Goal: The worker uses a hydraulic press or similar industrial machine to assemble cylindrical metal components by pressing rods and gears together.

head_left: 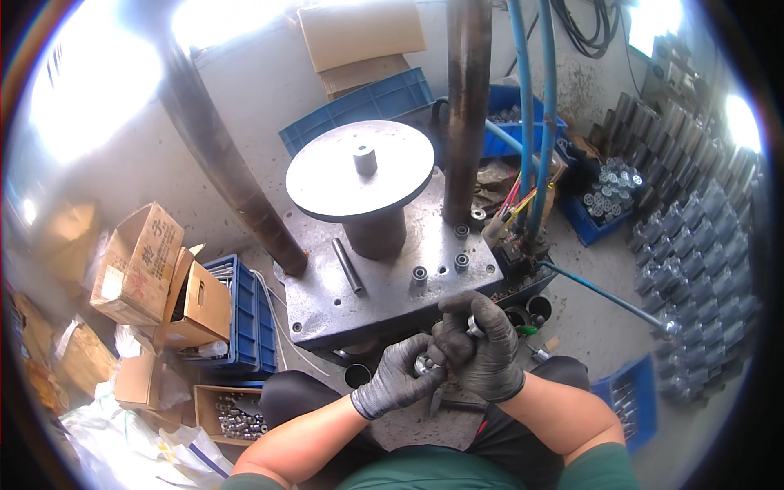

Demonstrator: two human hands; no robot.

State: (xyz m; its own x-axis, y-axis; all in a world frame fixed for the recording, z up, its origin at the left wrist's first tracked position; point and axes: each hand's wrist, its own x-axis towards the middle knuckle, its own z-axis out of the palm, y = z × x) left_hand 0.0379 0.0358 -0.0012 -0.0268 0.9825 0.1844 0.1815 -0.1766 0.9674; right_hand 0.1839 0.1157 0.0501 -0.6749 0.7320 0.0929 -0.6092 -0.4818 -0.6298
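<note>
Both my hands wear dark grey gloves and meet in front of the press table's near edge. My left hand (398, 377) is closed around a small shiny metal part (423, 364), mostly hidden by the fingers. My right hand (488, 351) pinches a silver metal ring (474, 326) between thumb and curled fingers, its knuckles close to the left fingertips. Beyond them on the steel press table (318, 309) lie a metal rod (347, 265) and several small bearing-like rings (419, 276). A short metal cylinder (365, 160) stands on the round plate (318, 184) at the centre.
Two thick steel columns (468, 114) rise from the table. Cardboard boxes (137, 265) and blue crates (260, 327) stand at the left, with a box of small metal parts (237, 420) below. Stacked metal cylinders (702, 278) and a blue bin (645, 400) occupy the right.
</note>
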